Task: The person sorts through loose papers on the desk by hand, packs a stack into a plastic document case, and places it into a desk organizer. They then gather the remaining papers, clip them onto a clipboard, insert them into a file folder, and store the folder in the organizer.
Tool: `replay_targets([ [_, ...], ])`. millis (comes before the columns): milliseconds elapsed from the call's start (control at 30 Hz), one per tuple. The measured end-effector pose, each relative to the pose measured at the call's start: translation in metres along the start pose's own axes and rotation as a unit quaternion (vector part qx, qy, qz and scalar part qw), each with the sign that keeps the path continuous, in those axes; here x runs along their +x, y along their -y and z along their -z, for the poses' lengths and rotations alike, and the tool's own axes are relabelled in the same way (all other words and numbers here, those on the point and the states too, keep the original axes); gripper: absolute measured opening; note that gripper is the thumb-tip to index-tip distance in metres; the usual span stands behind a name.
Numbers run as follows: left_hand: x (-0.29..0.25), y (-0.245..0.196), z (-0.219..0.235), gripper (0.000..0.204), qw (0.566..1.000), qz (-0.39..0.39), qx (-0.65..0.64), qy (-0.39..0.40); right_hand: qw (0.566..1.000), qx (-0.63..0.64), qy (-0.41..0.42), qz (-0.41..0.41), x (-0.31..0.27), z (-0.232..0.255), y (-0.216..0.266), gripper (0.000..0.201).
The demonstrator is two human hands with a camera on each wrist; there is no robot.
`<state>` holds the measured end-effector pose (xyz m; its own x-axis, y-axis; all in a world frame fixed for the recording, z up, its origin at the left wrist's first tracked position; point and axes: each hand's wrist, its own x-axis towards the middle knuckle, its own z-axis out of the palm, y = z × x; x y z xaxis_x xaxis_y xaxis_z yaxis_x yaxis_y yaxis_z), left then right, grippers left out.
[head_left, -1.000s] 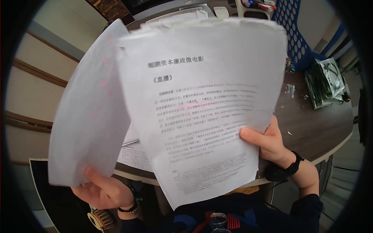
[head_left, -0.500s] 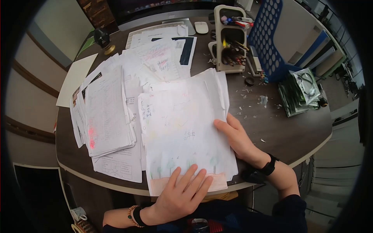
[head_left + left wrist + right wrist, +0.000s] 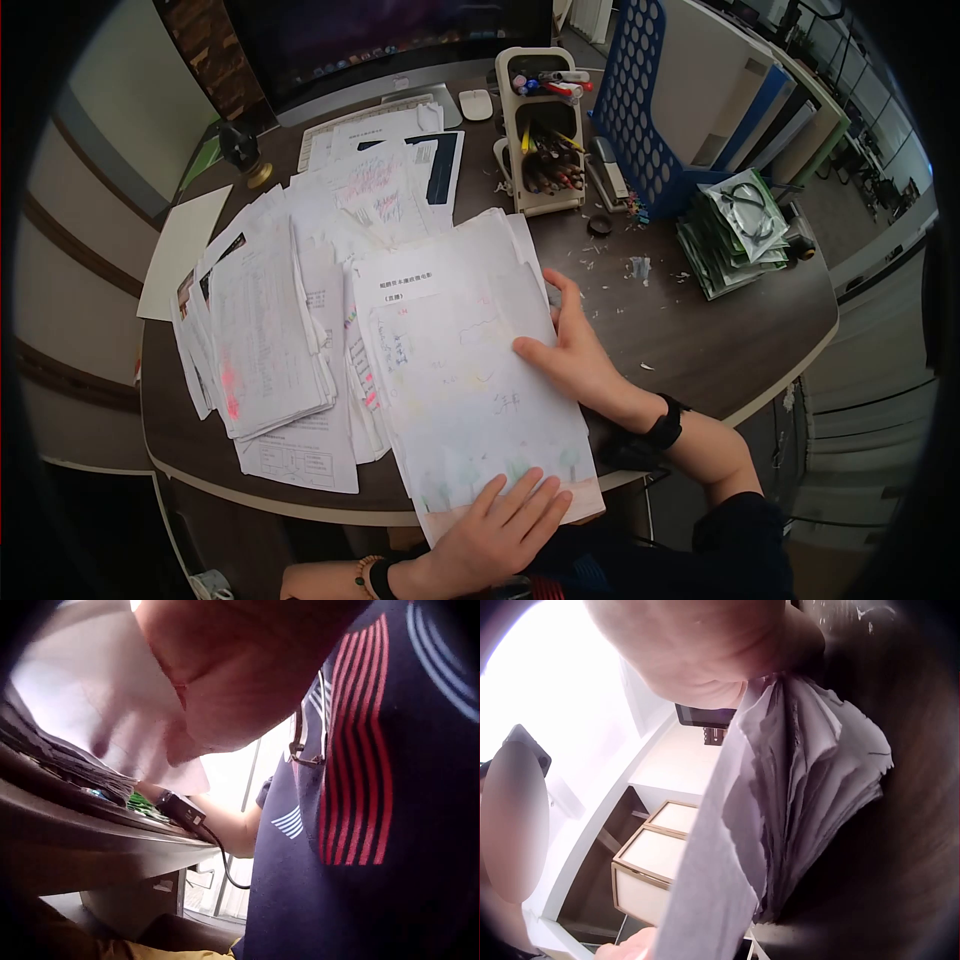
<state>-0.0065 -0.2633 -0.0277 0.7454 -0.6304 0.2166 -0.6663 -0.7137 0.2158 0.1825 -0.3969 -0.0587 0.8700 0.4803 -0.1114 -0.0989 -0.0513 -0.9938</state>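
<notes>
A stack of papers (image 3: 470, 330) tilts over the desk's front edge. On top lies a sheet with a faint coloured drawing (image 3: 480, 430), and a printed title shows above its upper edge. My right hand (image 3: 575, 355) grips the stack's right edge, thumb on the face and fingers behind. In the right wrist view the sheets (image 3: 802, 772) spread apart at their edges beneath that hand (image 3: 705, 645). Across the drawing's lower end lies my left hand (image 3: 510, 525), its fingers straight against the paper. The left wrist view shows this hand (image 3: 232, 667) close up beside the sheet.
Left of the stack lie another paper pile (image 3: 265, 330) and loose sheets. Behind stand a pen organizer (image 3: 540, 130), a mouse (image 3: 475, 105) and a monitor (image 3: 400, 50). A blue file holder (image 3: 640, 120) and green packets (image 3: 735, 240) stand right; paper scraps (image 3: 638, 268) lie nearby.
The raised printed page came down, and the sheet in my left hand went onto the stack. My left hand then flattened on the drawing. Since then, the printed title has appeared above it.
</notes>
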Motion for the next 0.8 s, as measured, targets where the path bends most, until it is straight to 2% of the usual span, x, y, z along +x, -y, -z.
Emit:
replay_targets([
  [133,-0.008,0.014,0.014,0.046,0.998,0.05,-0.02,0.035,1.0,-0.017,-0.003,0.003,0.003,0.002,-0.006,0.081],
  [200,-0.014,0.017,0.023,0.055,0.986,0.138,-0.027,0.093,1.0,-0.019,0.002,0.004,0.004,0.003,-0.007,0.082],
  [333,-0.032,0.023,0.02,0.06,0.979,0.173,-0.002,0.11,1.0,0.0,0.005,-0.005,0.004,0.0,-0.004,0.083],
  [433,-0.037,0.02,0.019,0.057,0.978,0.173,-0.005,0.113,1.0,0.015,0.002,-0.015,0.004,-0.003,-0.003,0.081],
  [533,-0.039,0.018,0.017,0.056,0.982,0.167,0.001,0.093,0.999,-0.003,-0.031,0.013,0.004,-0.007,-0.002,0.074],
  [667,-0.036,0.023,0.019,0.056,0.982,0.171,0.018,0.077,1.0,0.012,-0.001,-0.007,0.004,-0.008,0.003,0.07],
  [800,-0.026,0.037,0.023,0.057,0.98,0.182,0.062,0.048,0.999,0.021,-0.004,-0.028,0.002,-0.011,0.006,0.062],
])
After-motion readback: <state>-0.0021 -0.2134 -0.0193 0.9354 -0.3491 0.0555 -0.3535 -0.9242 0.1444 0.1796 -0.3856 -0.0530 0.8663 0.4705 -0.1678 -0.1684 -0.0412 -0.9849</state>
